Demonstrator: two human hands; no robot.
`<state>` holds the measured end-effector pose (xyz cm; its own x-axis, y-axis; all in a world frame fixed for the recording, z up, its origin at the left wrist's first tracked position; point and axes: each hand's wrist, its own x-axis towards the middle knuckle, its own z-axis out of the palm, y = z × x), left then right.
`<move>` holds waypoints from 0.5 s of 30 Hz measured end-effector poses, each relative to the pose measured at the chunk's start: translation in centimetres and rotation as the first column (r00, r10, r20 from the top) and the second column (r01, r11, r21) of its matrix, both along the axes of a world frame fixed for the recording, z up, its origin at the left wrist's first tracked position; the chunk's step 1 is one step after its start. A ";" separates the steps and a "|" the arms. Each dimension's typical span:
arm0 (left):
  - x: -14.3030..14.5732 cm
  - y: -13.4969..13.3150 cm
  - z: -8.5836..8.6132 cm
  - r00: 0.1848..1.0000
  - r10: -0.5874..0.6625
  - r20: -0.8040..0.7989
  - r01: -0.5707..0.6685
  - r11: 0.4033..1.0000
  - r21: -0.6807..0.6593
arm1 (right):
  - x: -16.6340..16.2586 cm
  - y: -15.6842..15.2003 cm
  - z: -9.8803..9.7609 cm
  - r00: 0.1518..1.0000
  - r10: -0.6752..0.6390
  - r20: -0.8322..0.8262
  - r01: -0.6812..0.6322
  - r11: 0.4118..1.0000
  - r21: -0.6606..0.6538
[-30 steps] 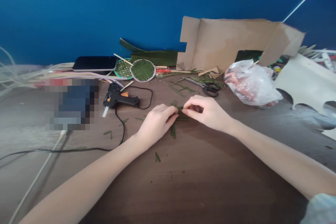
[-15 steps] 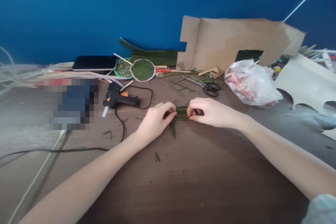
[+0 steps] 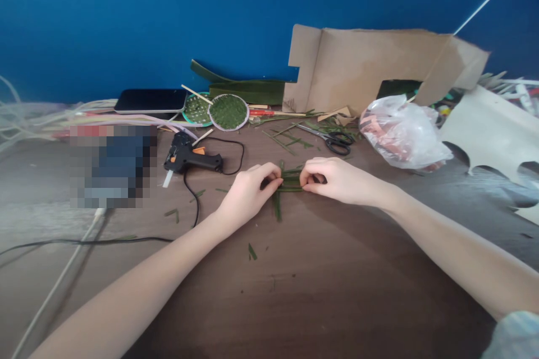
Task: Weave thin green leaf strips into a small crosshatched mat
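Note:
Thin green leaf strips (image 3: pixel 288 179) lie crossed on the brown table (image 3: pixel 320 280), near its middle. My left hand (image 3: pixel 248 193) pinches the left ends of the strips, fingers curled closed. My right hand (image 3: pixel 337 180) pinches the right ends, thumb and fingers pressed together. One strip hangs down towards me between the two hands. Small green offcuts (image 3: pixel 251 251) lie scattered in front of my left arm.
A black glue gun (image 3: pixel 189 158) with its cord lies left of my hands. Scissors (image 3: pixel 334 141), a plastic bag (image 3: pixel 402 133), brown cardboard (image 3: pixel 374 67), two round woven green discs (image 3: pixel 228 111), a phone (image 3: pixel 150 101) and long leaves stand along the blue wall.
My hands have drawn slightly apart along the strips, so more green shows between them. Over the last half second almost nothing has moved.

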<state>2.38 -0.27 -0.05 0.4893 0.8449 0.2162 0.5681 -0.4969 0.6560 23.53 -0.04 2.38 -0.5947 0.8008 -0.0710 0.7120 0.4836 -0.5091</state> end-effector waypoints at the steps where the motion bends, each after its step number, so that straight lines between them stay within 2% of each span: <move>1: 0.0 0.0 0.0 1.000 0.000 0.000 0.000 1.000 0.000 | 0.0 0.0 0.0 1.000 0.000 0.000 0.000 1.000 0.005; 7: 0.0 0.0 0.0 1.000 0.001 -0.007 -0.001 1.000 0.002 | 0.0 -0.1 -0.3 1.000 -0.021 -0.009 0.021 1.000 -0.004; 12: 0.0 0.0 0.0 1.000 0.007 -0.017 -0.007 1.000 0.005 | -0.1 -0.2 -0.4 0.991 -0.122 -0.059 0.117 0.989 -0.087; 15: 0.0 0.0 0.0 1.000 0.003 -0.016 -0.002 1.000 0.010 | -0.1 -0.1 -0.4 0.988 -0.140 -0.061 0.132 0.984 -0.117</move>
